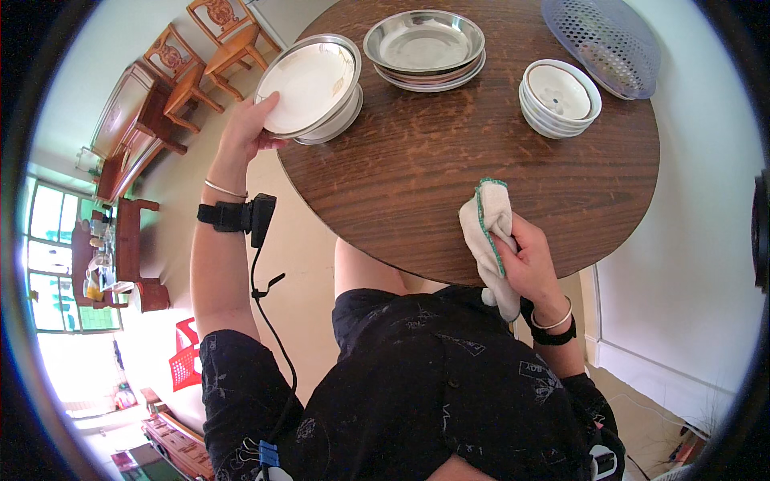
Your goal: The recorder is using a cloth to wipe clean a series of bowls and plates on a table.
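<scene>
My left hand grips the near left rim of a white plate with a leaf pattern. This plate sits in a metal-rimmed dish, above more white dishware at the table's left edge; its underside is hidden. My right hand holds a bunched white cloth with green stitching at the table's near edge. Farther back, a shiny steel dish tops a stack of plates. To the right stands a stack of white bowls.
The round wooden table has its near edge against my lap. A perforated bluish plastic basket rests at the back right, beside a white wall. Carved wooden chairs stand on the floor to the left.
</scene>
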Motion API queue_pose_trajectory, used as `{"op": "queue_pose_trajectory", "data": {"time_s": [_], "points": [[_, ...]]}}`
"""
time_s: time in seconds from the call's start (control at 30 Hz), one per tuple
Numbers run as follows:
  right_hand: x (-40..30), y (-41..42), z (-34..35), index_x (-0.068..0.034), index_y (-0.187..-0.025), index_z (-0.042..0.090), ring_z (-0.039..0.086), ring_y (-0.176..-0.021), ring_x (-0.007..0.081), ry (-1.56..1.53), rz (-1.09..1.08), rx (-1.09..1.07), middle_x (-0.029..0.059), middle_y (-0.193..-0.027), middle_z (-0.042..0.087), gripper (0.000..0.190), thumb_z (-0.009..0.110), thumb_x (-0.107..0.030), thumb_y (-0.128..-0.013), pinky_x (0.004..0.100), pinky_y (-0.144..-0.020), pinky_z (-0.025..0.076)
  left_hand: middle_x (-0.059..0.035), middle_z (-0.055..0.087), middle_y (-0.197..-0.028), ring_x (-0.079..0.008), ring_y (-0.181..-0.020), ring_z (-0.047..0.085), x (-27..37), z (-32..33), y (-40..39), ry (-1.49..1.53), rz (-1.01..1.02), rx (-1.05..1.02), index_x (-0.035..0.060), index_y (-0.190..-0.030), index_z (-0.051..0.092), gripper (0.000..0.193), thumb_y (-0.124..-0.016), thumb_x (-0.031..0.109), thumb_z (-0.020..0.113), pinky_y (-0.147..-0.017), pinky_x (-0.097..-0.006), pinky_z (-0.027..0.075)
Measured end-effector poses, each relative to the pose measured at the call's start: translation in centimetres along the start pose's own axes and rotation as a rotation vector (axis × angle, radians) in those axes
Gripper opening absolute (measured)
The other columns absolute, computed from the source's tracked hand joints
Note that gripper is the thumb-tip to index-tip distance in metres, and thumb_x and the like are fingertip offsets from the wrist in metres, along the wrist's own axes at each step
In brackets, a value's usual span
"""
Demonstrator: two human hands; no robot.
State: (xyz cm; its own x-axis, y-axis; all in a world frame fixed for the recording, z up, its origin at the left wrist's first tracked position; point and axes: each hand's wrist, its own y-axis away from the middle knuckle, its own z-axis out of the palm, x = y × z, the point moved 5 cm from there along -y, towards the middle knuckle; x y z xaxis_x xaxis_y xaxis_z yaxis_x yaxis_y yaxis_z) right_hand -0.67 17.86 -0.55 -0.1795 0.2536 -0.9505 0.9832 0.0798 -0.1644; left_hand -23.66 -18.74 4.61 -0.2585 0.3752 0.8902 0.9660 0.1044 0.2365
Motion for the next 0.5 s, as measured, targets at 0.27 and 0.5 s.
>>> {"op": "queue_pose_trajectory", "data": {"time_s": [0.27, 0.5], "points": [[-0.3, -0.3, -0.1, 0.001, -0.102, 0.058, 0.062, -0.084, 0.0233, 0.003, 0.015, -0.007, 0.0150, -0.092, 0.062, 0.020, 0.056, 0.002, -0.082, 0.0302, -0.075, 0.046, -0.0170, 0.065, -0.087, -0.0301, -0.062, 0.067, 0.4, 1.1, 1.2, 0.132, -0.034, -0.078, -0.0017, -0.117, 0.047, 0.048, -0.090, 0.038, 0.056, -0.049, -0.0363, 0.058], [-0.9, -0.8, 0.2, 0.000, -0.101, 0.058, 0.062, -0.084, 0.0242, -0.035, -0.001, 0.006, 0.0142, -0.092, 0.062, 0.020, 0.057, 0.001, -0.081, 0.0304, -0.076, 0.046, -0.0178, 0.064, -0.098, -0.0296, -0.073, 0.068, -1.2, 2.0, 1.0, 0.266, -0.093, -0.167, -0.0015, -0.122, 0.046, 0.049, -0.092, 0.035, 0.054, -0.057, -0.0375, 0.060]]}}
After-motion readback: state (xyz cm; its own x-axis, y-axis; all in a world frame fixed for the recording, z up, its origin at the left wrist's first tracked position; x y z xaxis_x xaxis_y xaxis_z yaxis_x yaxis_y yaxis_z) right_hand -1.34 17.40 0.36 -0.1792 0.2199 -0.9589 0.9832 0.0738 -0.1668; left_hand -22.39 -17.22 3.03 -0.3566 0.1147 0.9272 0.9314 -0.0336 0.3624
